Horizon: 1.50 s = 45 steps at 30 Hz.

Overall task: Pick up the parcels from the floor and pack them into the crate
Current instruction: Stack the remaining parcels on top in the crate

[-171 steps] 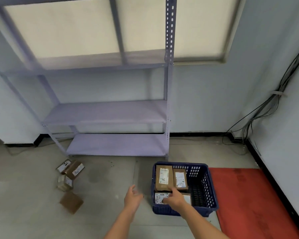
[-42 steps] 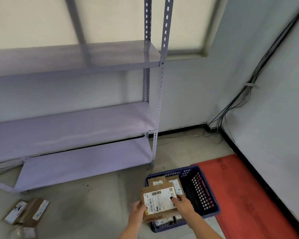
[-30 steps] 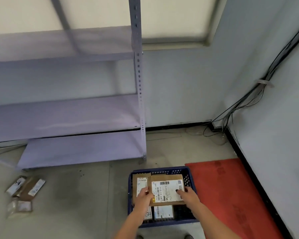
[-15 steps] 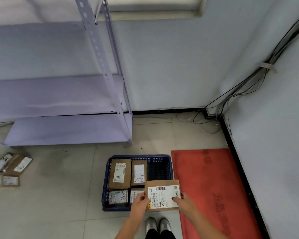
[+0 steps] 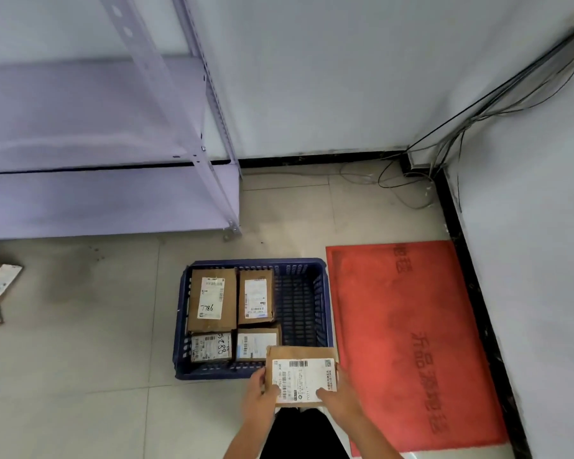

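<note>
Room corner before me: pale grey walls [image 5: 328,67] with black skirting [image 5: 315,158], beige tiled floor [image 5: 80,376], lilac steel shelving [image 5: 90,197] left, red mat [image 5: 411,342] right, loose cables [image 5: 444,140] in the corner.

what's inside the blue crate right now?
Four labelled parcels fill the left of the blue crate; the right side shows bare floor. The held parcel, gripped by the left hand and right hand, covers the near right corner.
</note>
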Available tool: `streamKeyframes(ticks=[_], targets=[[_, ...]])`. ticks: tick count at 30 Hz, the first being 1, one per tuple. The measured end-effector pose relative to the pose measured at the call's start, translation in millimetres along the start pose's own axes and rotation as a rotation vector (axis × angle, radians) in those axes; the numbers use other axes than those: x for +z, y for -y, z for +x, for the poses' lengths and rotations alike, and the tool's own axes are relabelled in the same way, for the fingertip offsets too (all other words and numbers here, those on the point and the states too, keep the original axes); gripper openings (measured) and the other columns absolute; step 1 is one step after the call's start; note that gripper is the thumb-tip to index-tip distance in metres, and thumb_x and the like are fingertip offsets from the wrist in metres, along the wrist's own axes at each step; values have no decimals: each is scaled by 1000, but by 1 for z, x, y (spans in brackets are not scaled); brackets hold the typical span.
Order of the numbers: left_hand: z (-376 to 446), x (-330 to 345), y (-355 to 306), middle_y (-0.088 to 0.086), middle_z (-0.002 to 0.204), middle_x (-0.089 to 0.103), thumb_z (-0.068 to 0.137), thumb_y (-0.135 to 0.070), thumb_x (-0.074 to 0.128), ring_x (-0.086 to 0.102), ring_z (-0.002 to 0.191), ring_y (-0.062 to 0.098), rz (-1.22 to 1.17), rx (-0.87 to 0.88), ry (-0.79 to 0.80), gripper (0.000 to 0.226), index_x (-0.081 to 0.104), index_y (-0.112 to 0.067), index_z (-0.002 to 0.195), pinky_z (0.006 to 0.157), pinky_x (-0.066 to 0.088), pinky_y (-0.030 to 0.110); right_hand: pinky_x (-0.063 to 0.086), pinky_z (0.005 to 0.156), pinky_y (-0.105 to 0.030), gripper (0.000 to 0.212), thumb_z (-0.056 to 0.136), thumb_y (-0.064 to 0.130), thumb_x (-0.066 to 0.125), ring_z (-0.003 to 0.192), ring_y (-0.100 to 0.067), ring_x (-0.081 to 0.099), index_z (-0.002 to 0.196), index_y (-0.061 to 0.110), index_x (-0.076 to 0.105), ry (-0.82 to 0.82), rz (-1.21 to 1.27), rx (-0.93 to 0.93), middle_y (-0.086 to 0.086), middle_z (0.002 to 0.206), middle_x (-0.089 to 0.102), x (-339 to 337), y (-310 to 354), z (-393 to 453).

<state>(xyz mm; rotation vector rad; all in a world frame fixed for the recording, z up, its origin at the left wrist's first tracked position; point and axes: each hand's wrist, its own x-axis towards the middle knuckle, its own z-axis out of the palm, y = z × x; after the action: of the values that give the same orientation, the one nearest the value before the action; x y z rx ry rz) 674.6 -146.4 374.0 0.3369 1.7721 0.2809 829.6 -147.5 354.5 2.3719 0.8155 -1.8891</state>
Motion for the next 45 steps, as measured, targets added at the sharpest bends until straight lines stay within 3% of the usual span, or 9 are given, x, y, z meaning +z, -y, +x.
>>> streamKeyframes(ticks=[5, 7, 12, 16, 24, 34, 37, 42, 45], targets=[[98, 18, 23, 7, 109, 61, 89, 3, 48, 58, 102, 25, 15, 10, 35, 29, 53, -7, 116, 90, 50, 37, 43, 103, -33, 69, 85, 11, 57, 115, -29, 52, 145, 11, 23, -45, -169, 15, -14, 131, 37, 26, -12, 87], [138, 29, 35, 2, 108, 61, 90, 4, 46, 57, 100, 20, 34, 30, 53, 28, 54, -12, 113, 80, 49, 25, 42, 103, -35, 73, 86, 15, 56, 121, -29, 47, 147, 9, 16, -40, -278, -9, -14, 134, 36, 36, -18, 122], [217, 51, 64, 3, 130, 54, 91, -4, 47, 52, 120, 22, 78, -45, 46, 45, 45, -13, 135, 102, 39, 31, 43, 100, -36, 82, 88, 21, 56, 125, -32, 44, 149, 5, 5, -57, -432, -20, -17, 139, 33, 64, -40, 196], [255, 65, 77, 3, 125, 56, 92, -8, 46, 52, 119, 25, 150, -5, 22, 39, 51, -13, 131, 105, 40, 37, 48, 91, -34, 79, 91, 23, 53, 118, -30, 52, 149, 2, 4, -183, -546, 4, -18, 138, 36, 81, -48, 228], [268, 63, 83, 4, 121, 65, 91, -9, 48, 60, 107, 21, 161, 41, 35, 37, 54, -18, 127, 100, 48, 40, 46, 90, -34, 77, 88, 21, 51, 119, -28, 48, 148, 3, 7, -371, -527, 26, -14, 133, 42, 99, -54, 231], [278, 73, 81, 7, 126, 56, 91, -9, 48, 55, 113, 24, 298, 52, 94, 51, 34, -20, 138, 92, 42, 28, 44, 102, -33, 86, 89, 21, 55, 130, -30, 42, 148, 1, -5, -287, -571, -6, -20, 147, 29, 112, -48, 245], [288, 76, 81, 13, 122, 44, 90, -9, 47, 49, 111, 26, 405, 91, 60, 42, 45, -20, 130, 100, 40, 31, 49, 95, -36, 90, 87, 19, 56, 129, -33, 43, 149, 7, -9, -233, -574, 25, -23, 150, 21, 112, -50, 260], [301, 78, 84, 12, 112, 66, 87, -6, 51, 63, 102, 25, 420, 164, 30, 39, 51, -11, 125, 89, 49, 30, 52, 75, -36, 83, 84, 17, 57, 105, -32, 57, 148, 16, 5, -314, -554, 30, -18, 132, 38, 113, -53, 273], [301, 78, 86, 13, 119, 66, 88, -2, 51, 63, 109, 24, 337, 127, 29, 41, 49, -4, 129, 88, 45, 21, 50, 78, -37, 81, 84, 20, 55, 109, -33, 54, 148, 18, 6, -327, -596, 32, -18, 135, 35, 118, -57, 276]])
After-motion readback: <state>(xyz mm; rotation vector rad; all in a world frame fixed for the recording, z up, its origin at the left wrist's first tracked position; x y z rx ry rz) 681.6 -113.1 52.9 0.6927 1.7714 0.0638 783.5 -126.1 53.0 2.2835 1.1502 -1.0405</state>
